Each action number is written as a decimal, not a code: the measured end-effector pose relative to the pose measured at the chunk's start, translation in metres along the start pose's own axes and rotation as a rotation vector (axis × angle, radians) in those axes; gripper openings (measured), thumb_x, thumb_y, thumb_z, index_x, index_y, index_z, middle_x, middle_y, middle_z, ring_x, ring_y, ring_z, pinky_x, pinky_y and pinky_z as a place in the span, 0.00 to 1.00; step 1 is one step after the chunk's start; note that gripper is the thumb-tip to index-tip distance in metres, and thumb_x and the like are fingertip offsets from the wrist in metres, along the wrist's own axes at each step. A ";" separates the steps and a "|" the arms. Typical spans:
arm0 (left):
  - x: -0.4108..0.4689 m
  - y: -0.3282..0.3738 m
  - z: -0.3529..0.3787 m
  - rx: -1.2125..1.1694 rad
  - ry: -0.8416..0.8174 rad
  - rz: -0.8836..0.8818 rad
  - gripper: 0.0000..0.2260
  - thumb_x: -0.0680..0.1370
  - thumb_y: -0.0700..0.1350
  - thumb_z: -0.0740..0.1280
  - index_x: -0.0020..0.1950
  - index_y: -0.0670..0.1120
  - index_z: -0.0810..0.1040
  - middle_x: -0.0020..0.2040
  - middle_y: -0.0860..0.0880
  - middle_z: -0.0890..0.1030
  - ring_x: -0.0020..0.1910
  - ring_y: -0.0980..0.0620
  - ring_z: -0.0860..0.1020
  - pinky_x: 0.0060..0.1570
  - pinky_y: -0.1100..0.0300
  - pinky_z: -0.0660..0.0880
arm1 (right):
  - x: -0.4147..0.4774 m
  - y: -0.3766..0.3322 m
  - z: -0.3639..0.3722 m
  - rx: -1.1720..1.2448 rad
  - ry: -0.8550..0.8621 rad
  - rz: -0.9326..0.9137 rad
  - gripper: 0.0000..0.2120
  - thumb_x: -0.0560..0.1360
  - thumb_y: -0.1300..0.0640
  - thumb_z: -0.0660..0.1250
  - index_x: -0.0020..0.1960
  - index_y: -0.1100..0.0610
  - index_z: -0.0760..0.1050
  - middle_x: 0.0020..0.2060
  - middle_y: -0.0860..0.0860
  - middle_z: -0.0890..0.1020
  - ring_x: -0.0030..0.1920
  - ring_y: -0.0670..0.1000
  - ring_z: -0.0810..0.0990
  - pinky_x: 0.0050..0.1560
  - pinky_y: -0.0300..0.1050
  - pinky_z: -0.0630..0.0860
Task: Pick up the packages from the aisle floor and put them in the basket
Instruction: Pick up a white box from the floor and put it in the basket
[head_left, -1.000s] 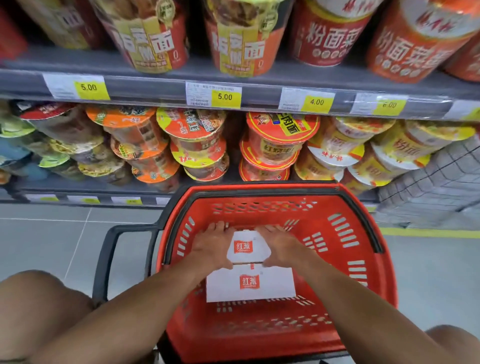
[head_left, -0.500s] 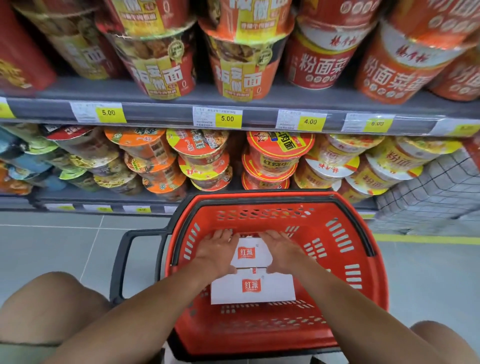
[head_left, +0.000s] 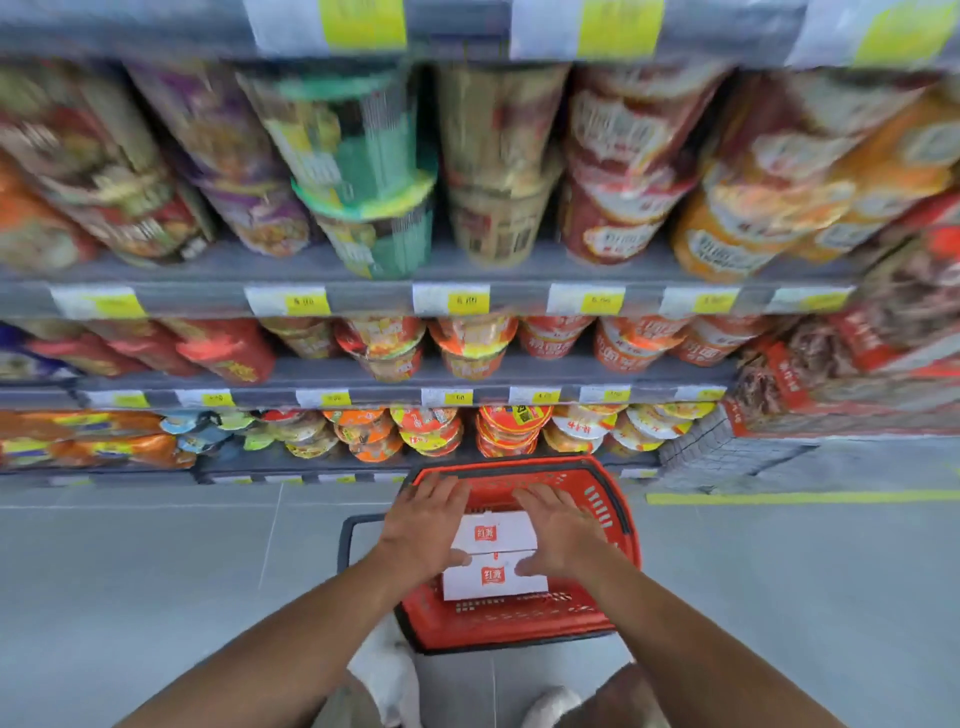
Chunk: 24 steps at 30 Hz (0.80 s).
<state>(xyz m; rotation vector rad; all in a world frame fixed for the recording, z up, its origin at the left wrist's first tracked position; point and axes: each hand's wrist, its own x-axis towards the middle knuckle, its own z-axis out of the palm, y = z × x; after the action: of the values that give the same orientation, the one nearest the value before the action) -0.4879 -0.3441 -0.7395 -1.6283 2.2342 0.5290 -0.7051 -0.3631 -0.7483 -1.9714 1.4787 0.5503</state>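
Our left hand (head_left: 423, 525) and right hand (head_left: 558, 530) lay spread flat, gripping nothing, on either side of two white packages (head_left: 493, 556) stacked inside the red basket (head_left: 618, 525), which stood on the floor (head_left: 156, 571).

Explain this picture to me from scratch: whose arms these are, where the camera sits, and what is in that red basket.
There is no machine here. A person wears a wide-angle camera on the head, so you look down along their own two bare arms. The red basket stands on the grey aisle floor in front of shelves of instant noodle cups. Two white packages with red logos lie in the basket. The left hand and right hand spread open at the packages' sides, touching rather than gripping them. The upper shelves are blurred.
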 end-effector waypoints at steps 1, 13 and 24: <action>-0.017 0.003 -0.023 -0.007 0.008 0.003 0.46 0.75 0.63 0.70 0.83 0.47 0.49 0.82 0.46 0.54 0.81 0.44 0.52 0.78 0.46 0.54 | -0.021 -0.007 -0.018 0.010 0.021 0.009 0.54 0.71 0.36 0.76 0.84 0.47 0.47 0.84 0.49 0.51 0.83 0.58 0.50 0.80 0.61 0.57; -0.154 0.002 -0.221 0.022 0.157 0.065 0.47 0.76 0.66 0.67 0.84 0.48 0.45 0.84 0.46 0.51 0.82 0.43 0.49 0.80 0.45 0.51 | -0.199 -0.086 -0.173 0.168 0.303 0.086 0.56 0.67 0.25 0.70 0.84 0.44 0.47 0.84 0.48 0.50 0.83 0.56 0.50 0.79 0.61 0.57; -0.215 -0.008 -0.248 -0.103 0.360 -0.207 0.47 0.76 0.67 0.67 0.83 0.50 0.44 0.84 0.49 0.50 0.83 0.46 0.48 0.80 0.46 0.50 | -0.216 -0.116 -0.237 0.012 0.344 -0.173 0.54 0.68 0.25 0.68 0.84 0.42 0.46 0.84 0.47 0.50 0.83 0.55 0.51 0.80 0.60 0.57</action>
<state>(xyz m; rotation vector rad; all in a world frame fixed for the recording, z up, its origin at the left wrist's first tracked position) -0.4278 -0.2851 -0.4218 -2.1228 2.2694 0.3203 -0.6643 -0.3507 -0.4096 -2.2395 1.4815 0.1298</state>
